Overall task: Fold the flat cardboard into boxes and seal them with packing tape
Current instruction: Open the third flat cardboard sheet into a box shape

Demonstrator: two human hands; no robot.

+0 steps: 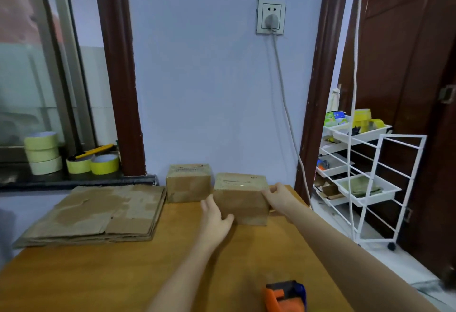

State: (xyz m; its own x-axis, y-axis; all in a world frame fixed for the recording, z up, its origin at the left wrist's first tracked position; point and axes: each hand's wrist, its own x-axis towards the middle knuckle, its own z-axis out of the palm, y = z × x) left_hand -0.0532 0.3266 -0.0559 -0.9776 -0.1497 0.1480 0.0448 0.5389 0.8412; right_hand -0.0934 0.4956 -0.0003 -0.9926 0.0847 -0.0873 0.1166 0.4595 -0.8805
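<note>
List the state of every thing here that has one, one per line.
near box: folded, closed, held between both hands
far box: closed, standing free by the wall
flat cardboard: unfolded, stacked
tape dispenser: lying on the table, untouched
left hand: fingers straight against box
right hand: gripping box corner
wall socket: plug in

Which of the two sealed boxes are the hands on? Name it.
The nearer, right-hand box: left hand and right hand hold its sides. The other box stands untouched behind, by the wall.

No text could be read: faint dark markings ran across the tops of the two sealed boxes (240, 198) (188, 183), too blurred to decipher.
</note>
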